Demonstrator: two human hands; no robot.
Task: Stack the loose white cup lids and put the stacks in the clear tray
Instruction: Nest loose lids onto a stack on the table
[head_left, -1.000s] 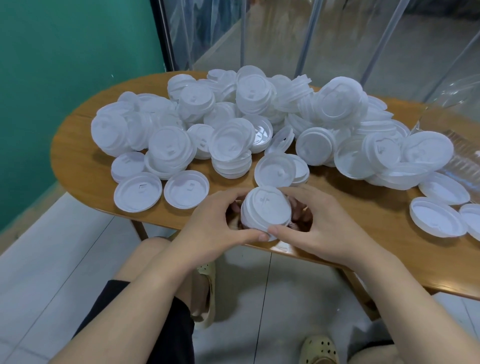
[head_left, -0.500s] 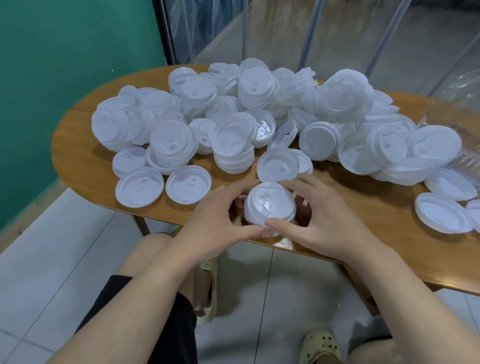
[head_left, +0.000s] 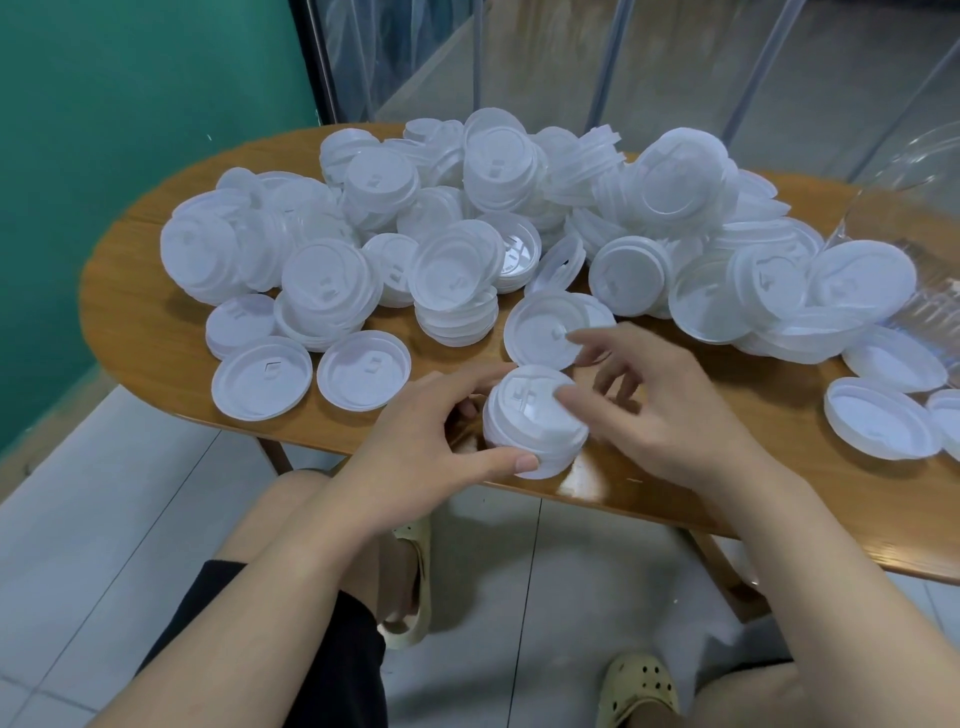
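Observation:
A short stack of white lids (head_left: 530, 423) stands near the front edge of the oval wooden table (head_left: 140, 322). My left hand (head_left: 421, 447) grips it, thumb on its near rim and fingers round its left side. My right hand (head_left: 660, 405) is off the stack, fingers spread and slightly blurred; its fingertips hover over the stack and reach a single lid (head_left: 545, 330) just behind. A big heap of loose white lids (head_left: 493, 208) covers the table's middle and back. The clear tray (head_left: 930, 208) shows at the right edge, partly cut off.
Two single lids (head_left: 262, 382) (head_left: 363, 370) lie upside down at front left. More single lids (head_left: 880, 425) lie at front right beside the tray. A green wall stands on the left. My knees and sandals are under the table edge.
My right hand has let go of the stack and lifted away, its fingers stretching back toward the single lid. My left hand still holds the stack in place.

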